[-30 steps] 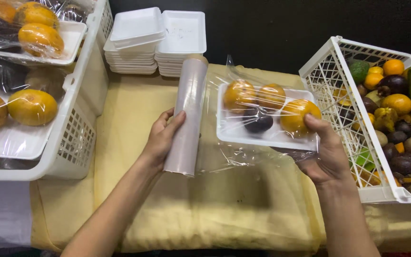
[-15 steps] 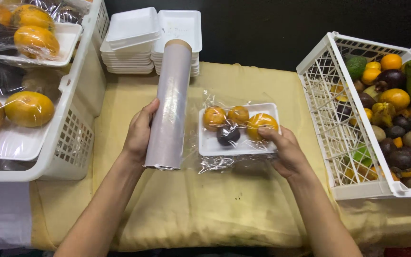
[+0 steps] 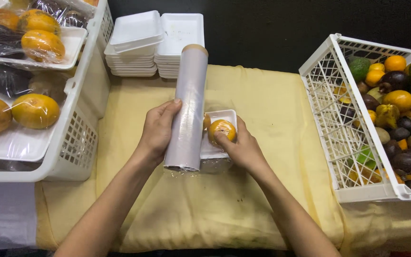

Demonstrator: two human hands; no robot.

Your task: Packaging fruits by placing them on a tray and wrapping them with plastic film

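A yellow cloth [image 3: 262, 143] covers the table, with a dark wall behind. The left hand [image 3: 158, 131] is closed around a roll of cling film [image 3: 188, 109], lying along the cloth. The right hand [image 3: 241, 145] grips a small foam tray [image 3: 215, 147] touching the roll; it holds an orange fruit [image 3: 222, 129], perhaps more behind. A white crate [image 3: 329, 123] at right holds mixed fruit.

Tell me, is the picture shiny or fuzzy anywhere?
In the head view, light glints off the plastic wrap over the fruit trays in the left basket; the wrap roll under the left hand shows a soft sheen; the right hand casts a faint shadow on the yellow cloth; the background is black, and nothing looks blurry.
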